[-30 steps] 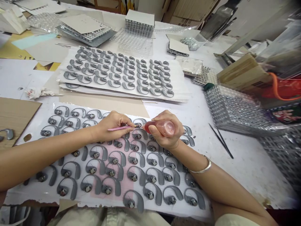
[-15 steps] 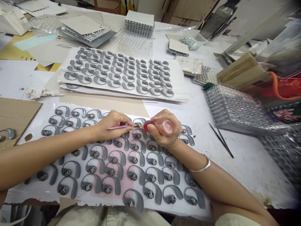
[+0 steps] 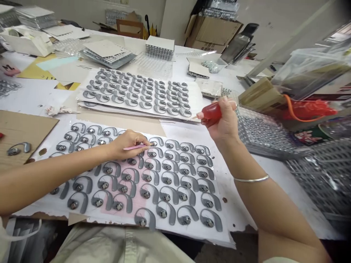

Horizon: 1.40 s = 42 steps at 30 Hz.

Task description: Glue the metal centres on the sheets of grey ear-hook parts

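My left hand (image 3: 128, 144) is closed on pink tweezers (image 3: 134, 147), whose tip reaches a grey ear-hook earphone part (image 3: 154, 143) in the back row. Above the table to the right, my right hand (image 3: 226, 120) grips a red squeeze bottle (image 3: 212, 111), tilted with its thin nozzle pointing left. The bottle is well apart from the parts. Under my hands lies a white sheet (image 3: 175, 233) with rows of these grey hooks, each with a round metallic piece at one end. Some hooks are hidden by my left hand and forearm.
Behind is a stack of white sheets (image 3: 201, 96) bearing more grey hooks. A brown board (image 3: 24, 128) with one loose hook lies left. To the right stand bubble-textured plastic trays (image 3: 263, 131), a clear bin (image 3: 304, 69) and a red bag (image 3: 309, 109). A bottle (image 3: 240, 42) stands at the back.
My right hand has lifted the red bottle away from the tweezers' tip, up and to the right. My left hand stays at the same hook. The camera view has tilted up.
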### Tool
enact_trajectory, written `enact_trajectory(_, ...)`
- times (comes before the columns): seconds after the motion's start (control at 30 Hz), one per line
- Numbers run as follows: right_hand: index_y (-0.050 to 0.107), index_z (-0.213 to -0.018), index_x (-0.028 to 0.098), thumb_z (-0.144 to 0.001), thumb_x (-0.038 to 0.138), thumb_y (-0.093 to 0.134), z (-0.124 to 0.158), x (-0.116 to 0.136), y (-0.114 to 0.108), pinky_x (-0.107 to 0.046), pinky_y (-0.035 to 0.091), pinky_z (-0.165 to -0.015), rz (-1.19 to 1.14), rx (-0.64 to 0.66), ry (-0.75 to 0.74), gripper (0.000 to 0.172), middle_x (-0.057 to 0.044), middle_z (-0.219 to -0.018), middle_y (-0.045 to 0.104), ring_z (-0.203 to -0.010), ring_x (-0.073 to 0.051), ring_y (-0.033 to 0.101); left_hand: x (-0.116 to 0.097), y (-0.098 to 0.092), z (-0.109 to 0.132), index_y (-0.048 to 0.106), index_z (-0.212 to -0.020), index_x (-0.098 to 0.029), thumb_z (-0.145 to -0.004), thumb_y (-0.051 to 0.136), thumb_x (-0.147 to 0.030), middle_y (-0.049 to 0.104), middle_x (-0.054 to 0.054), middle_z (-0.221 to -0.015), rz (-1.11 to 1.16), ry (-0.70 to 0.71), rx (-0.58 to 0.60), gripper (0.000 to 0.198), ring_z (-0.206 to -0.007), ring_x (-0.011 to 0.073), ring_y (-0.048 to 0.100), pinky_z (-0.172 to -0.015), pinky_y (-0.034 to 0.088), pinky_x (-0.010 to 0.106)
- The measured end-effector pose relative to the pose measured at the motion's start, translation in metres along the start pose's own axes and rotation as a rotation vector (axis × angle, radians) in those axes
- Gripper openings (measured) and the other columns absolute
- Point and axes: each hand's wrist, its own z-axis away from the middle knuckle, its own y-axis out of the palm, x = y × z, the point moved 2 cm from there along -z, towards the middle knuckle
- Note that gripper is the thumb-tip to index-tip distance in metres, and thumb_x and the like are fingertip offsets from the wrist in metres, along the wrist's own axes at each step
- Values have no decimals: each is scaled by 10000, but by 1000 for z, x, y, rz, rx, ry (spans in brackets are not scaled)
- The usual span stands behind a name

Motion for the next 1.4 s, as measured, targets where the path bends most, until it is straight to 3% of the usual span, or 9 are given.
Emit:
enact_trajectory(0.2,454,-746,233,-621,667,666,17,-1,-27,-213,308,-332,-45,-68,162,499,44,-562,573,-504,-148,616,-13,-3,-2,720,-914,-143,-848,601,-241,738,82,-912,-74,1,-11,169,-792,168,710,-697,572,219)
enact_trajectory(0.37,545,-756,202,-635,784,549,22,-9,-26,-234,386,-358,-15,47,192,594,-58,-661,679,-524,-147,611,-33,8,-18,671,-969,-124,-860,548,-178,734,86,-904,-265,285,-63,174,-791,161,709,-685,589,227)
enact_trajectory(0.6,506,-782,207,-668,591,696,41,-20,1,-208,374,-340,68,8,-5,444,35,-536,588,-494,-164,634,-42,42,-24,615,-908,-99,-856,447,-56,718,111,-913,-604,497,-43,181,-674,145,691,-535,575,221)
enact_trajectory(0.83,561,-788,197,-725,456,701,69,-29,3,-269,490,-488,241,-18,-290,302,25,-646,591,-518,-133,607,-41,50,-29,604,-872,-86,-881,402,-34,717,114,-903,-629,556,-43,209,-603,128,668,-508,574,229)
enact_trajectory(1.03,577,-823,202,-729,381,704,83,-28,3,-322,506,-610,444,16,-520,239,-6,-713,610,-631,-157,598,-40,55,-28,611,-857,-64,-848,446,-19,712,133,-877,-675,565,-46,171,-592,155,668,-465,562,253)
enact_trajectory(1.4,555,-849,203,-753,315,683,88,-28,13,-292,462,-520,534,149,-608,195,4,-668,597,-563,-137,557,-39,63,-25,595,-792,-82,-845,447,-40,696,141,-804,-759,577,-55,163,-491,156,612,-412,519,267)
